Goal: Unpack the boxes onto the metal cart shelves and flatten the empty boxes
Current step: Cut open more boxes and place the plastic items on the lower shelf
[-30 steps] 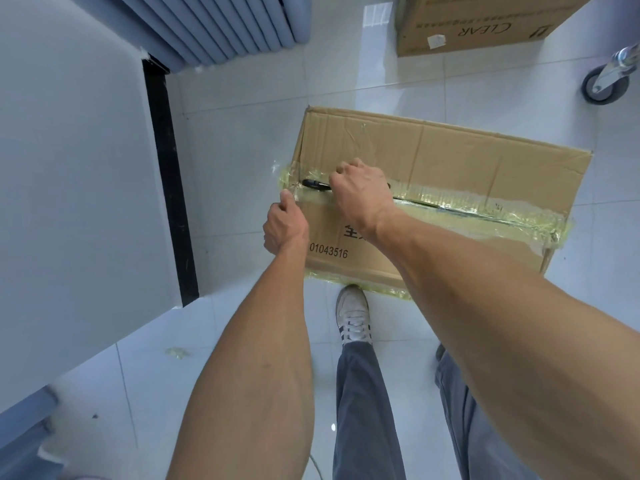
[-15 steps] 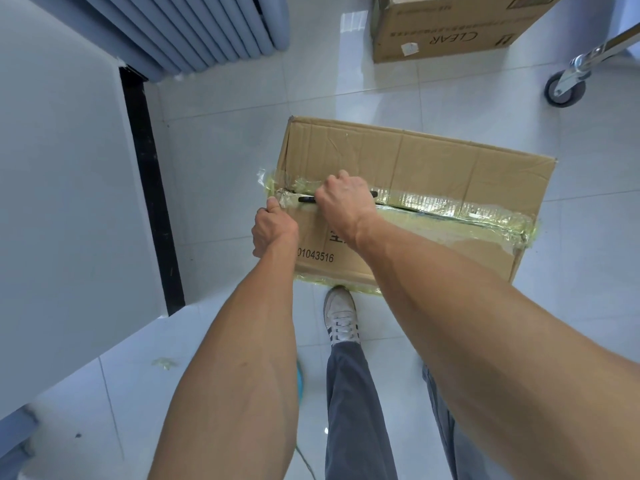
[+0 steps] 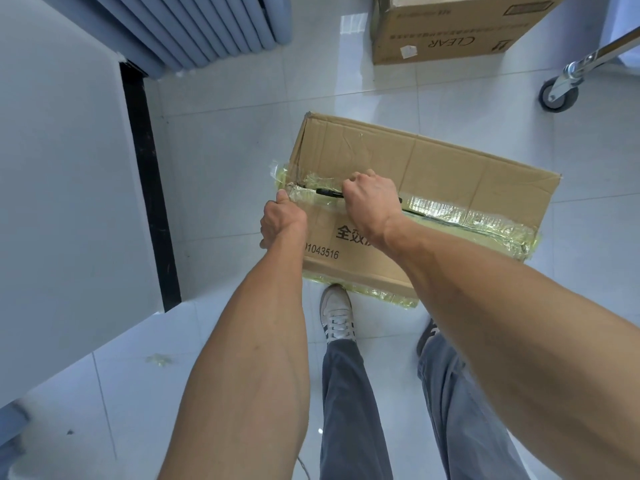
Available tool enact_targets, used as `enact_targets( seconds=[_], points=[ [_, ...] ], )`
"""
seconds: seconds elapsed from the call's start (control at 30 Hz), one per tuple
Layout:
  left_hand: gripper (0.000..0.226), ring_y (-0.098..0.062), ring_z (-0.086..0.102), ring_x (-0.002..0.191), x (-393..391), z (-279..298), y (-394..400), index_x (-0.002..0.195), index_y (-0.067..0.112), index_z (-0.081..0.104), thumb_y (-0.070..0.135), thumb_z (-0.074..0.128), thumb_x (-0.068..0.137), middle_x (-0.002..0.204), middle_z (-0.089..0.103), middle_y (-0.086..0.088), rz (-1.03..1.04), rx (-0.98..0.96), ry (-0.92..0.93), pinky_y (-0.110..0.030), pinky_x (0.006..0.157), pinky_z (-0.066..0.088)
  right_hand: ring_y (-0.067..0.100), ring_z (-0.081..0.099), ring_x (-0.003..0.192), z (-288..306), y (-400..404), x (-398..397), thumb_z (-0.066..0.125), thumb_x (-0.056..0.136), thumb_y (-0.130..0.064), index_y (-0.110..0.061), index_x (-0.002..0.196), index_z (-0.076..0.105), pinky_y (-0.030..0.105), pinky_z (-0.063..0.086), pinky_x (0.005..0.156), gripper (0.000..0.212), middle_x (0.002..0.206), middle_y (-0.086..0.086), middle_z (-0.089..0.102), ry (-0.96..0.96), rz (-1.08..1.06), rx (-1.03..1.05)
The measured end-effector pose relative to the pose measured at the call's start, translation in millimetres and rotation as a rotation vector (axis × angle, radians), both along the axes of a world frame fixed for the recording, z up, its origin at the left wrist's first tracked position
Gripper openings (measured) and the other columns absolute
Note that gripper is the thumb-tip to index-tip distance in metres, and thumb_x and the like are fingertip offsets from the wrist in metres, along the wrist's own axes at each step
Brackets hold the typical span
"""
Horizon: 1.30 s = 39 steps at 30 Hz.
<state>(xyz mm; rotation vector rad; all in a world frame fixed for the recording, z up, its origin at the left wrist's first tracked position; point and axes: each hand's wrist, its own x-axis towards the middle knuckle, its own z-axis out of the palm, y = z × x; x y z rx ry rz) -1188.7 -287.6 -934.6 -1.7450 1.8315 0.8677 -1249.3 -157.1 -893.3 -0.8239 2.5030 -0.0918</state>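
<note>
**Tape seam of the floor box under both hands**

Where the cardboard box (image 3: 446,174) sits on the white tiled floor (image 3: 242,140), just ahead of the person's feet, both hands are at the left end of its top seam. That seam is covered by a strip of yellowish clear tape (image 3: 467,216) running across the top of the box from the left corner to the right edge, and the strip looks crumpled and shiny. The right hand (image 3: 372,200) is curled into a fist round a thin black tool (image 3: 327,192), whose dark end pokes out to the left of the knuckles and lies along the seam; what kind of tool it is cannot be told. The left hand (image 3: 282,220) grips the near left corner of the box, fingers wrapped over the edge beside the loose tape end. Black print and the number 01043516 show on the near flap, partly covered by the right forearm.

A white shoe (image 3: 336,315) stands just short of the box's near edge, touching or almost touching the tape there; grey trouser legs run down from it. A second cardboard box (image 3: 450,29) marked CLEAR stands well apart at the top of the view. To its right a grey caster wheel (image 3: 557,95) and a shiny metal bar of the cart (image 3: 602,51) show at the edge. A pale panel with a black edge (image 3: 149,188) fills the left side, and ribbed blue-grey slats (image 3: 207,26) lie beyond it.
</note>
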Motion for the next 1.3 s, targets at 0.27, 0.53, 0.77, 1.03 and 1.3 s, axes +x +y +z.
enact_targets(
  seconds=[0.27,0.53,0.77,1.03,1.3],
  points=[
    [0.053,-0.033,0.053,0.117,-4.8,3.8,-1.1,0.130,0.012,0.054,0.049,0.026,0.106,0.128,0.058,-0.013,0.019,-0.009,-0.001,-0.047,0.099,0.040,0.021,0.047,0.079,-11.7,27.2,6.7,0.044,0.096,-0.001,-0.012,0.093,0.061,0.036,0.045,0.067,0.020,0.086,0.004,0.056,0.001,-0.220,-0.081],
    [0.058,-0.028,0.037,0.130,-14.7,11.7,8.6,0.131,0.020,0.052,-0.007,0.058,0.080,0.147,0.034,-0.013,-0.700,-0.451,0.275,-0.034,0.099,0.036,0.020,0.052,0.090,-26.2,43.6,1.5,0.063,0.089,-0.004,-0.019,0.114,0.071,0.031,0.045,0.080,0.030,0.097,0.002,0.055,-0.139,-0.472,-0.186],
    [0.054,-0.029,0.029,0.141,-8.1,6.2,24.8,0.131,0.022,0.059,-0.001,0.054,0.082,0.155,0.028,-0.014,-0.950,-0.330,0.278,-0.040,0.113,0.032,0.017,0.045,0.090,-25.3,65.3,-8.5,0.062,0.088,0.001,-0.009,0.113,0.069,0.025,0.040,0.077,0.028,0.096,0.004,0.057,0.008,-0.538,-0.178],
    [0.044,-0.033,0.008,0.152,0.0,12.3,29.0,0.116,0.022,0.062,-0.003,0.051,0.083,0.164,0.007,-0.016,-0.951,-0.203,0.249,-0.040,0.121,0.014,0.022,0.063,0.093,-20.5,70.7,-14.8,0.048,0.088,0.007,-0.012,0.111,0.070,0.030,0.059,0.080,0.037,0.109,0.009,0.061,-0.147,-0.800,-0.231],
    [0.025,-0.036,0.034,0.137,-22.6,20.8,36.0,0.099,0.016,0.057,0.000,0.059,0.081,0.153,0.017,-0.016,-0.829,-0.166,0.195,-0.045,0.109,0.039,0.026,0.064,0.081,-10.9,59.8,-6.8,0.044,0.091,0.001,-0.017,0.103,0.070,0.039,0.060,0.065,0.033,0.102,0.009,0.064,-0.219,-0.675,-0.193]
  ],
)
